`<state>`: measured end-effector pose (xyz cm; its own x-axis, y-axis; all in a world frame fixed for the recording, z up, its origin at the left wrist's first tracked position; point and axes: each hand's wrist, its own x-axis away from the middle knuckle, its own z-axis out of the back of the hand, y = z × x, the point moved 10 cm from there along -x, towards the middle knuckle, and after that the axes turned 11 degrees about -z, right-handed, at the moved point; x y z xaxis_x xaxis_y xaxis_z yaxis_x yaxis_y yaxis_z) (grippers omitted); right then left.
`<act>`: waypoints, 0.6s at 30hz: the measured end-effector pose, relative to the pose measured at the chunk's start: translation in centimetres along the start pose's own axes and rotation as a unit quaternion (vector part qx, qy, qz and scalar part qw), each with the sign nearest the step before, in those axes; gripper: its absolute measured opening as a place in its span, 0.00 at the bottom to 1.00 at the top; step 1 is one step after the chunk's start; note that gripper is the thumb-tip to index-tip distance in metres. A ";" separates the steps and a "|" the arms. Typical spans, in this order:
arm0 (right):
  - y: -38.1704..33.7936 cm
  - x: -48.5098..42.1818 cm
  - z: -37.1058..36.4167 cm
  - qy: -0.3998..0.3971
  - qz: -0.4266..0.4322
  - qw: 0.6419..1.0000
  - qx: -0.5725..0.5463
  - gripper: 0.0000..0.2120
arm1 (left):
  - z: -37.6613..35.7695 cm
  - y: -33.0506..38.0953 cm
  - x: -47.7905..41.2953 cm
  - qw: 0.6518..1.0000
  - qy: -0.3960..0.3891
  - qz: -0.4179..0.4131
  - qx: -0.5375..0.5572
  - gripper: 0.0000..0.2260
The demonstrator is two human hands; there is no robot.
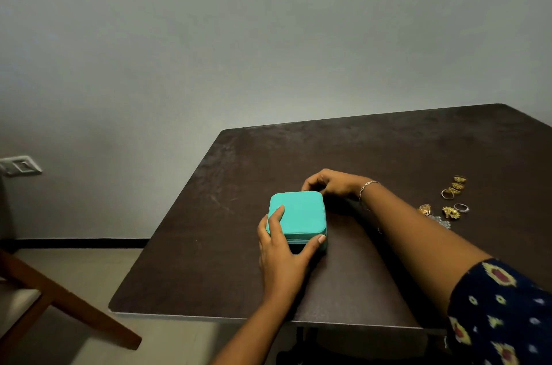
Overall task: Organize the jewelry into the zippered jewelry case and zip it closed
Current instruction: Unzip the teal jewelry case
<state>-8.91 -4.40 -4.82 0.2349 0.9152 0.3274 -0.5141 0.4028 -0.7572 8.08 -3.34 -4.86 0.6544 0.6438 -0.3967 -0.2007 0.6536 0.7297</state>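
left hand (280,251): comes in from bottom centre, forearm angled up. It grips the near-left corner of the jewelry case (301,212), with the index finger flat on the lid and the thumb stretched along the near side wall toward the near-right corner.
right hand (331,184): arm crosses from lower right and the hand sits at the case's far-right corner. Fingers are curled down and tight together. What they pinch is hidden, so I can't tell.
wrist: thin bracelet (368,187) on my right wrist, patterned sleeve (501,314) at lower right.
case position: centre of frame on the dark tabletop (209,260), lying flat, lid up and closed.
case axis: near-square with rounded corners and no clear long axis. Zipper seam runs along the near side, facing me.
jewelry (451,200): loose gold and silver pieces clustered at mid right, well apart from the case and partly behind my right forearm.
edges: case sits well in from the left and near edges of the tabletop.
open room: bare tabletop left of the case and beyond it.
surroundings: wooden chair (59,305) at lower left, wall socket (21,166) at far left.
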 end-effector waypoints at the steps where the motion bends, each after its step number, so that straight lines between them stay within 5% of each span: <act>1: -0.2 -0.1 0.1 -0.003 -0.001 1.000 0.017 0.09 | 0.0 0.0 0.0 1.000 0.000 -0.001 0.000 0.35; 9: -1.8 -0.2 0.4 -0.017 -0.016 0.986 0.167 0.05 | -0.1 -0.1 -0.1 1.000 -0.002 0.000 0.001 0.36; 13: -1.9 0.2 1.2 0.029 -0.015 0.986 0.164 0.12 | -0.1 -0.3 -0.2 1.000 -0.003 0.004 -0.001 0.36; 18: -1.2 1.2 2.1 0.117 -0.024 0.979 0.162 0.04 | 0.0 -0.1 -0.2 1.000 0.002 -0.001 -0.006 0.35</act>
<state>-9.77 -3.77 -2.30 0.4293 0.8827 0.1911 -0.7237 0.4628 -0.5120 7.94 -3.52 -4.86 0.6519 0.6445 -0.3995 -0.2092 0.6593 0.7222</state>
